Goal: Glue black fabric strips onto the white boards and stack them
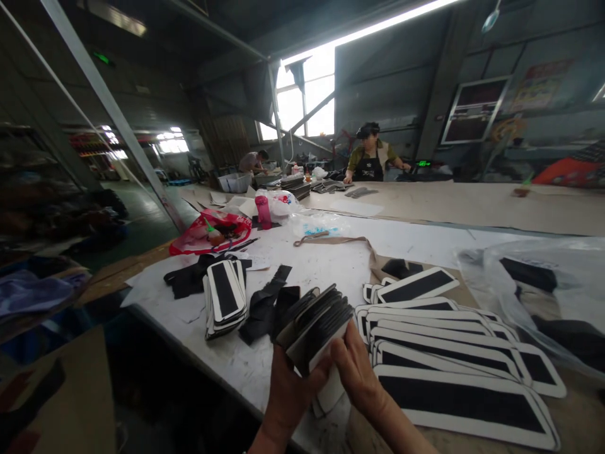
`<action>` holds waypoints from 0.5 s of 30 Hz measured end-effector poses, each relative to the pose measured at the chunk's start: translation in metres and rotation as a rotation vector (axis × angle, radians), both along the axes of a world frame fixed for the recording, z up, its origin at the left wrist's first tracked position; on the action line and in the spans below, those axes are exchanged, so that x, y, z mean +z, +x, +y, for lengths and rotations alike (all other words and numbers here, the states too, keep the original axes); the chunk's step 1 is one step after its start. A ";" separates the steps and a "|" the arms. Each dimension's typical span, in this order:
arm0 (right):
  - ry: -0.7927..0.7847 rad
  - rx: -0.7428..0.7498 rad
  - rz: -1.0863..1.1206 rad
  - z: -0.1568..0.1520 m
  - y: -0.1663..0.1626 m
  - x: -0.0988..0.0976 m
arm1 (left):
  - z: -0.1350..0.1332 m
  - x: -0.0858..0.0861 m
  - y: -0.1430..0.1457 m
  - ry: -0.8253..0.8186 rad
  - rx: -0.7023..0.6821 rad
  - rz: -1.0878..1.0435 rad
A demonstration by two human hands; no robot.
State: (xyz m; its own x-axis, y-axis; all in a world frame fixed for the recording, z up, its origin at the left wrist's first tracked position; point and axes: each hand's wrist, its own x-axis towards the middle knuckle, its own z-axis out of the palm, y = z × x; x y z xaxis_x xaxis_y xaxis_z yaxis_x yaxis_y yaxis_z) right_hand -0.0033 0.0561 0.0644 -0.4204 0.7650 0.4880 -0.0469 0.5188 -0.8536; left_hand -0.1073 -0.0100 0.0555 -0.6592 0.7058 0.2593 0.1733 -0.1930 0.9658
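A thick stack of dark, thin-edged panels [317, 321] is held up over the near edge of the table. My left hand [293, 383] is closed around its lower left side, thumb across the near face. My right hand [353, 371] grips the right side, fingers bent against the panels' edge. To the right, white-bordered panels with black centres [454, 397] lie fanned in overlapping rows. A smaller neat pile of similar panels [225, 296] sits on the left, with black fabric strips [265, 302] between it and my hands.
A red plastic bag [231, 228] with a green-tipped bottle lies at the left edge. Clear plastic bags [558, 277] spread on the right. A tan strap [335, 239] crosses the white table [321, 265]. Across the far table, a person in an apron [371, 165] stands; another person [253, 161] bends over further left.
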 end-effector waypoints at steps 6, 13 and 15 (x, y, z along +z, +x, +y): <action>0.064 0.140 0.070 0.007 0.014 0.048 | 0.002 0.001 -0.002 0.027 -0.038 0.138; 0.443 0.472 -0.365 0.023 0.026 0.143 | 0.004 0.011 0.006 0.097 -0.029 0.144; 0.449 0.422 -0.420 0.021 0.025 0.152 | 0.006 0.013 0.008 0.069 -0.007 0.103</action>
